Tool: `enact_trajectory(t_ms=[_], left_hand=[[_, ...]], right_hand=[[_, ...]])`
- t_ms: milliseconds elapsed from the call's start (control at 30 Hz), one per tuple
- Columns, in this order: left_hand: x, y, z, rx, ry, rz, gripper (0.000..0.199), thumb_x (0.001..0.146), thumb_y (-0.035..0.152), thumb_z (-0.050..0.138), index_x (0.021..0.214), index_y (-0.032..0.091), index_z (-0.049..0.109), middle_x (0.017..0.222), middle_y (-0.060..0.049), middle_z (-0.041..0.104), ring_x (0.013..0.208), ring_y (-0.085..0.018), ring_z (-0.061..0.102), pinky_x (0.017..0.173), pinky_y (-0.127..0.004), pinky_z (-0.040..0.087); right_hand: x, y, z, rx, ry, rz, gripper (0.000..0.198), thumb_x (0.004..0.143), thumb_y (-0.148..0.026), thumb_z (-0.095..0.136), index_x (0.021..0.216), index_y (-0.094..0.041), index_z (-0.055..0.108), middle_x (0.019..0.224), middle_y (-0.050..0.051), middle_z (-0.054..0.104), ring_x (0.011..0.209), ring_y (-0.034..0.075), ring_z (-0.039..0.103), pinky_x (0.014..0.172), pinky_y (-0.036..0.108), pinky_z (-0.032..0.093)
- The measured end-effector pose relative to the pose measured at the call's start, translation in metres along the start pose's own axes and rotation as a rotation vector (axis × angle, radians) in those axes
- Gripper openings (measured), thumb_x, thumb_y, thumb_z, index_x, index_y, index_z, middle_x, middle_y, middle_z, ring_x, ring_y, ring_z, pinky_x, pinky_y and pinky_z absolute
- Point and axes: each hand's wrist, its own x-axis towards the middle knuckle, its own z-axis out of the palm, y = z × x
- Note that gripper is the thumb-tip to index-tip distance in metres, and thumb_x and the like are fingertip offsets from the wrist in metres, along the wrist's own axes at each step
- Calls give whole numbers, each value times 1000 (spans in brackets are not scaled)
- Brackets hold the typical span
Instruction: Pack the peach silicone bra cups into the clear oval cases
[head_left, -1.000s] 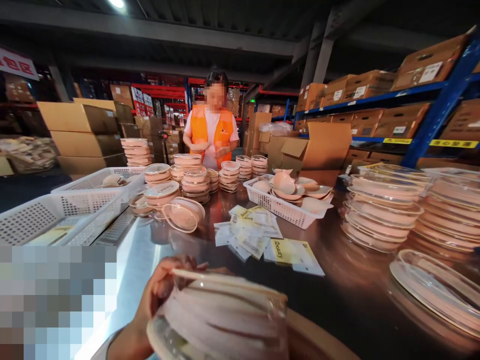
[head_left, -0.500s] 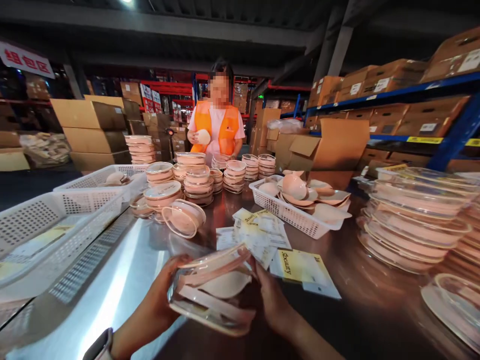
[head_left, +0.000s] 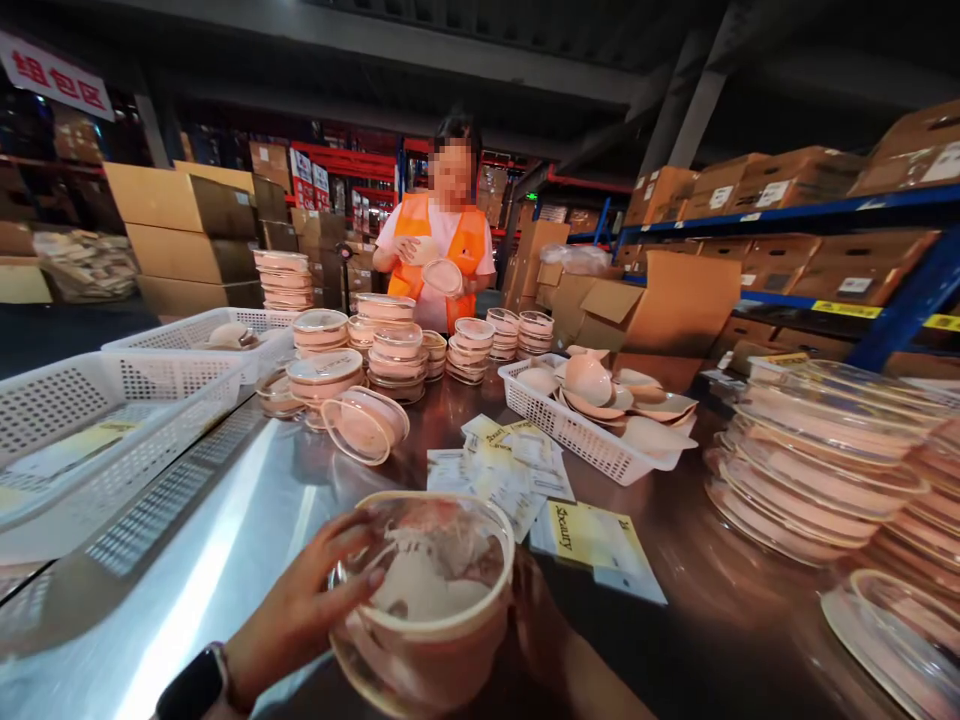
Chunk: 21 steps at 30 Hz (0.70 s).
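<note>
Both my hands hold a round pink case [head_left: 431,600] with a clear lid, just above the shiny metal table [head_left: 247,520]. A pale pink pad shows through the lid. My left hand [head_left: 300,610], with a dark watch on the wrist, has its fingers spread over the lid's left side. My right hand [head_left: 544,630] grips the case from the right and is mostly hidden behind it. Several paper leaflets [head_left: 525,480] lie just beyond the case.
White baskets [head_left: 112,410] stand at the left; another basket [head_left: 581,440] holds pink pads. Stacks of pink cases [head_left: 386,345] fill the far middle, stacked lids [head_left: 817,460] the right. A co-worker in an orange vest [head_left: 442,250] handles a case across the table. Cardboard boxes and blue shelving surround.
The case was edge-on between my hands; now it is turned lid-up toward me, with my left fingers over the lid. The co-worker has lifted a case to chest height.
</note>
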Motion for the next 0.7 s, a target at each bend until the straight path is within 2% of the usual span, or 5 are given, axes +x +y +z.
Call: enact_trajectory(t_ms=[100, 200, 400, 533, 700], left_hand=[[5, -30, -16, 61, 33, 53, 62, 83, 16, 69, 139, 32, 47, 123, -9, 64, 126, -30, 57, 96, -43, 56], [7, -52, -34, 180, 108, 44, 65, 83, 12, 69, 139, 30, 43, 123, -12, 60, 125, -32, 56, 95, -48, 55], [10, -60, -49, 393, 90, 132, 61, 84, 7, 64, 139, 21, 42, 122, -18, 58, 125, -37, 54, 93, -50, 54], [14, -49, -48, 511, -23, 153, 56, 81, -1, 59, 131, 21, 49, 120, -16, 62, 121, -37, 57, 97, -57, 47], [19, -35, -48, 574, -120, 160, 61, 79, -6, 51, 131, 26, 54, 124, -14, 66, 123, -35, 58, 106, -60, 36]], right_hand=[[9, 1, -6, -51, 9, -105, 23, 93, -29, 48, 89, -24, 70, 76, 6, 69, 72, 22, 66, 68, 34, 55], [17, 13, -24, -78, 241, -100, 16, 86, -26, 56, 85, -23, 71, 77, 5, 68, 73, 21, 64, 66, 31, 52], [24, 42, -28, 280, 710, 357, 18, 67, -36, 74, 76, -21, 71, 77, 4, 70, 78, 24, 63, 73, 39, 52], [28, 37, -17, 616, 756, 597, 40, 50, -40, 89, 78, -18, 71, 75, 3, 72, 78, 25, 63, 78, 42, 52], [33, 24, -25, 716, 657, 612, 53, 51, -44, 91, 94, -20, 72, 82, 1, 72, 72, 18, 63, 59, 27, 50]])
